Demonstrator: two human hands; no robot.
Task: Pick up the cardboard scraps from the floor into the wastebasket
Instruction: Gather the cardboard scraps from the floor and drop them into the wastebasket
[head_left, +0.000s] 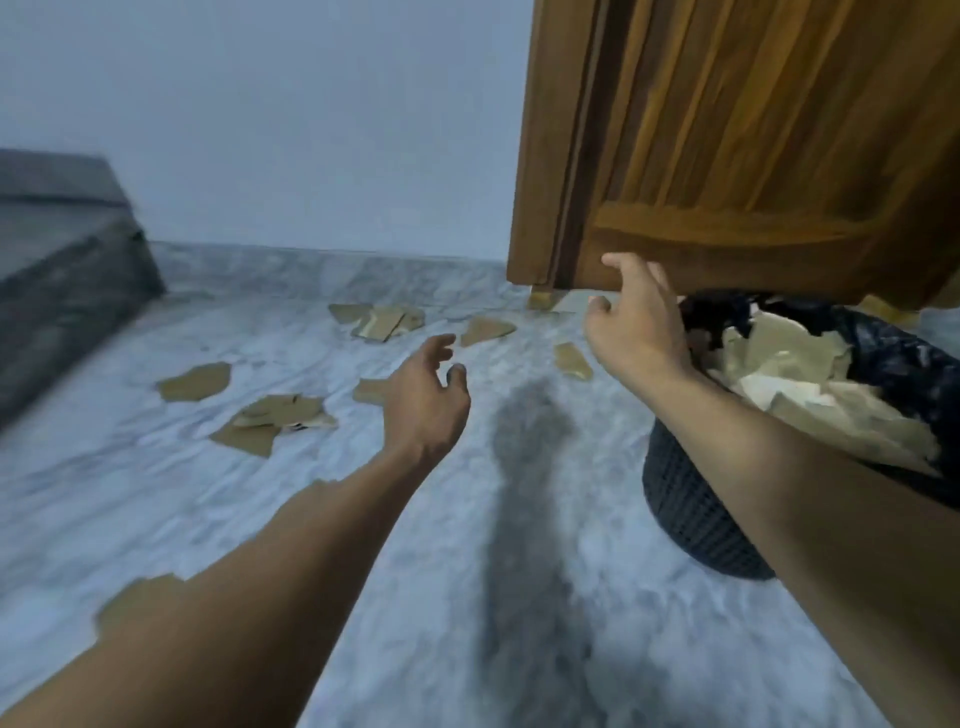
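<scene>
Nearest scrap (137, 597) lies flat on the marble floor (467, 597), half hidden under the left forearm; more cardboard scraps (275, 421) scattered further out, the closest past the left hand (426, 400) a wedge (370, 391), long axis roughly left-right. Both hands empty, fingers loosely spread; right hand (636, 322) hovers beside the wastebasket (706, 525), already part-filled. Best to pinch a raised edge, since flat pieces probably resist lifting.

1. Left hand (428, 395) empty, fingers spread, above marble floor (467, 597).
2. Right hand (636, 322) empty, open, beside wastebasket (696, 519) full of scraps.
3. Cardboard scraps (275, 415) scattered near wall (311, 130).
4. Wooden door (753, 156) above wastebasket.
</scene>
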